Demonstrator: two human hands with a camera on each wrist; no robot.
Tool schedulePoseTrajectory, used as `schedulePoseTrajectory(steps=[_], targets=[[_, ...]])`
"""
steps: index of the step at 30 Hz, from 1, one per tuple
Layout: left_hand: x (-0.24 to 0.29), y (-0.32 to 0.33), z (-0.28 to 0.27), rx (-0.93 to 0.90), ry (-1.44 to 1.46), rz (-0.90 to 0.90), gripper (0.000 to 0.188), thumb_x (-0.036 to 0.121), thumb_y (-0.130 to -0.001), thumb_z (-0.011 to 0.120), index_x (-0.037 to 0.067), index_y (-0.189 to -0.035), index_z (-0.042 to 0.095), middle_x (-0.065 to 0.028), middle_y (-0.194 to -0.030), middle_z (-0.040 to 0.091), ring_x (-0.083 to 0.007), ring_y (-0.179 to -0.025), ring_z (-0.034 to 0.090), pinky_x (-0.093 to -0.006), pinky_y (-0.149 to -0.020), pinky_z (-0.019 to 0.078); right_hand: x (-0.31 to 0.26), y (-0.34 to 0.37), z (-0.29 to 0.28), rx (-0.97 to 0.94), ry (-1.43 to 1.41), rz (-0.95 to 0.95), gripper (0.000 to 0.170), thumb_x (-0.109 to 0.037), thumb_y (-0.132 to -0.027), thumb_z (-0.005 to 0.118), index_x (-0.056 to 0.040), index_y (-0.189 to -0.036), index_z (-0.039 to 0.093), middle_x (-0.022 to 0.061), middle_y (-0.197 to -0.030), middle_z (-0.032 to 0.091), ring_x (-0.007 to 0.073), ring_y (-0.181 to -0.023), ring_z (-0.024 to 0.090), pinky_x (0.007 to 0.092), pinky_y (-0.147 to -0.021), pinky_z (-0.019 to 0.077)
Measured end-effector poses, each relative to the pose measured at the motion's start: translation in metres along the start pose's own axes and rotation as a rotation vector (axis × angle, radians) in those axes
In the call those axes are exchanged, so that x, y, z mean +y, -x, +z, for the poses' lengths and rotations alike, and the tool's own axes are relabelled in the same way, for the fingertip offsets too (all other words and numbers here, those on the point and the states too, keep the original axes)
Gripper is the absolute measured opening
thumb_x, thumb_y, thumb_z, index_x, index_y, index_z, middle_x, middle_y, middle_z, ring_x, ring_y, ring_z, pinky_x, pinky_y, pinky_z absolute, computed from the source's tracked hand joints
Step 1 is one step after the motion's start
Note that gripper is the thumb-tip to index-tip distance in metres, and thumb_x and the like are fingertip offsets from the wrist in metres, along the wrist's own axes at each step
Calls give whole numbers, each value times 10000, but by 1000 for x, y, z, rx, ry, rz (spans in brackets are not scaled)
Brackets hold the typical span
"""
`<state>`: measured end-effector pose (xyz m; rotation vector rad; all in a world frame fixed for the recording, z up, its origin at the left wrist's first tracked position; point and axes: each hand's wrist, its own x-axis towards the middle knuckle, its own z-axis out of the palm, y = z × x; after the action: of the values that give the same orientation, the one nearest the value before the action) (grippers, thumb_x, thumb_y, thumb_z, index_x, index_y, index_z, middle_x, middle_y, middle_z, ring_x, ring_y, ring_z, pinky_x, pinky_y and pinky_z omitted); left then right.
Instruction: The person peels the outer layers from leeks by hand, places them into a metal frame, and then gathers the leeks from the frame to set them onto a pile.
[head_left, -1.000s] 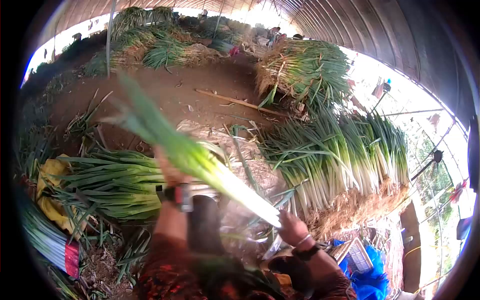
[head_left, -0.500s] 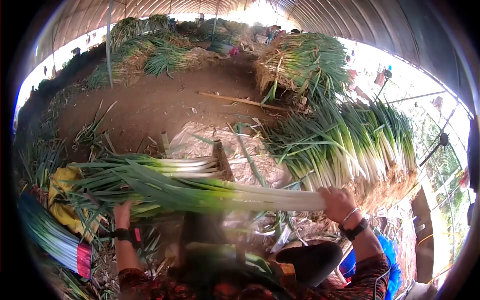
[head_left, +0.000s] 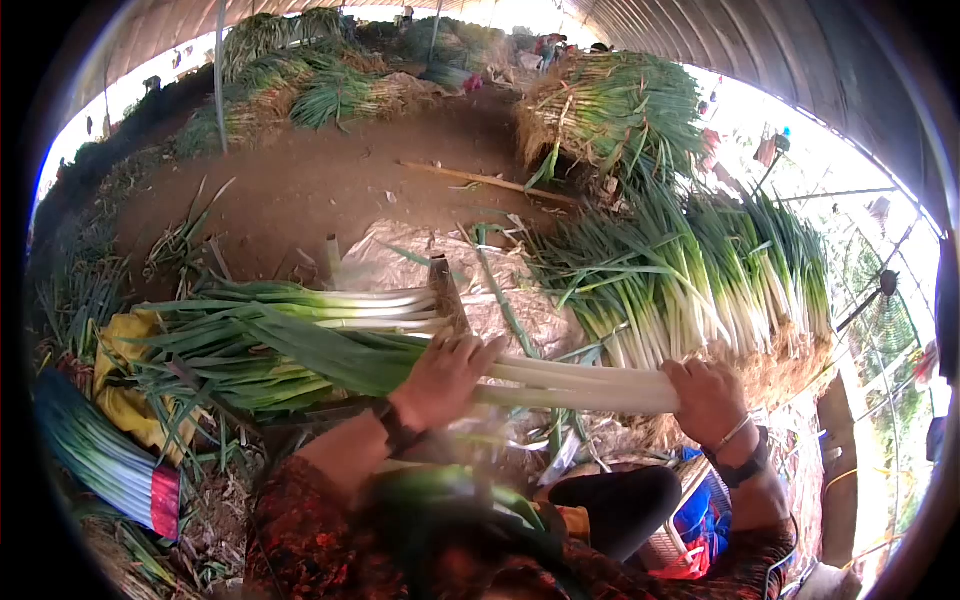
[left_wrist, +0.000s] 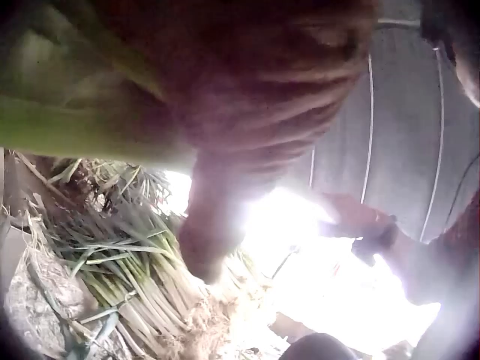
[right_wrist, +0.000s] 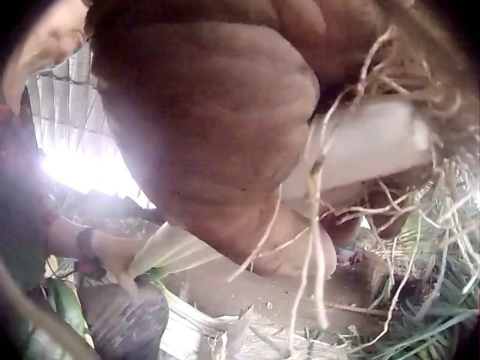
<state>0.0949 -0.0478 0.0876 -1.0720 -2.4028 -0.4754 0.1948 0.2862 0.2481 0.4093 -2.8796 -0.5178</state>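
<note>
A small bunch of long green onions (head_left: 580, 388) lies level across the front of the person in the head view, green leaves to the left and white ends to the right. The left hand (head_left: 445, 380) grips it around the middle, where green turns to white. At the white root end, the right hand (head_left: 708, 400) holds the stalks. Thin pale roots (right_wrist: 315, 225) dangle by the right hand in the right wrist view, beside a thick white stalk (right_wrist: 375, 146). Behind the held bunch, more trimmed green onions (head_left: 380, 305) rest against a small upright board (head_left: 447, 290).
A row of untrimmed green onions (head_left: 690, 290) stands to the right, with a larger heap (head_left: 620, 110) behind. At the left lie a red-banded bundle (head_left: 110, 460) and yellow cloth (head_left: 125, 370). A basket (head_left: 690, 490) with blue plastic sits by the right knee. A wooden stick (head_left: 480, 180) lies on the soil.
The bunch has swung from tilted up to level. The left hand went out left toward the leaves, then came back right onto the middle of the stalks. The right hand kept the white ends, moving right.
</note>
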Motion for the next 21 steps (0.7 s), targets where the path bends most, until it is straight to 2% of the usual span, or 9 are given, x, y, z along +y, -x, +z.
schedulePoseTrajectory(steps=[3, 5, 8, 12, 14, 17, 19, 20, 21], targets=[[-11, -6, 4, -122, 43, 15, 681, 273, -724, 693, 40, -1323, 468, -135, -1030, 551, -328, -959, 548, -490, -934, 399, 3, 12, 2, 50, 81, -18, 472, -153, -706, 696, -140, -1163, 581, 79, -872, 597, 294, -830, 607, 434, -804, 472], [-17, -5, -3, -25, 76, 97, 666, 217, -704, 695, 42, -1308, 478, -129, -987, 565, -328, -920, 557, -478, -892, 425, 8, 17, 15, 20, 124, -20, 535, -158, -687, 725, -134, -1203, 584, 76, -921, 596, 293, -883, 588, 418, -813, 471], [-20, 0, -10, -19, 82, 40, 606, 160, -650, 741, 101, -1215, 532, -108, -950, 583, -315, -892, 571, -429, -793, 462, 1, 13, 15, 201, -47, -112, 542, -54, -642, 718, -92, -1168, 591, 113, -885, 600, 325, -819, 595, 426, -730, 483], [-25, 11, -61, -2, -23, -35, 467, 148, -657, 766, 130, -1074, 555, -67, -859, 567, -263, -742, 573, -407, -671, 457, -23, -12, 31, 75, -212, -49, 635, -133, -627, 790, -122, -1214, 547, 109, -931, 601, 323, -840, 612, 420, -746, 507], [-30, 28, -96, -112, -207, -165, 519, 144, -655, 784, 130, -1117, 549, -53, -850, 548, -243, -805, 573, -392, -709, 430, -44, -38, 51, 148, -340, -134, 658, -181, -599, 813, -119, -1201, 556, 88, -908, 610, 297, -818, 617, 393, -745, 508], [-53, 49, -146, -213, -399, -283, 585, 103, -615, 796, 136, -1154, 570, -63, -899, 570, -241, -896, 580, -373, -787, 422, -89, -95, 97, 208, -407, -258, 777, -484, -646, 812, -89, -1252, 528, 99, -980, 637, 262, -838, 660, 368, -754, 554], [-70, 58, -171, -240, -552, -346, 582, 98, -621, 799, 152, -1158, 581, -62, -921, 582, -243, -939, 588, -375, -800, 424, -129, -139, 107, 211, -554, -273, 697, -490, -707, 774, -106, -1234, 527, 102, -1002, 633, 267, -852, 662, 390, -750, 553], [-83, 63, -179, -249, -596, -384, 579, 105, -626, 801, 154, -1158, 577, -61, -921, 585, -249, -940, 588, -377, -805, 424, -150, -162, 110, 114, -587, -241, 672, -484, -722, 763, -119, -1228, 515, 100, -994, 626, 274, -878, 654, 412, -765, 544], [-98, 68, -184, -258, -642, -422, 576, 111, -631, 803, 157, -1157, 574, -61, -922, 588, -254, -941, 588, -379, -810, 424, -166, -188, 120, 176, -605, -322, 650, -474, -748, 746, -133, -1239, 491, 99, -990, 619, 276, -913, 644, 432, -794, 532]])
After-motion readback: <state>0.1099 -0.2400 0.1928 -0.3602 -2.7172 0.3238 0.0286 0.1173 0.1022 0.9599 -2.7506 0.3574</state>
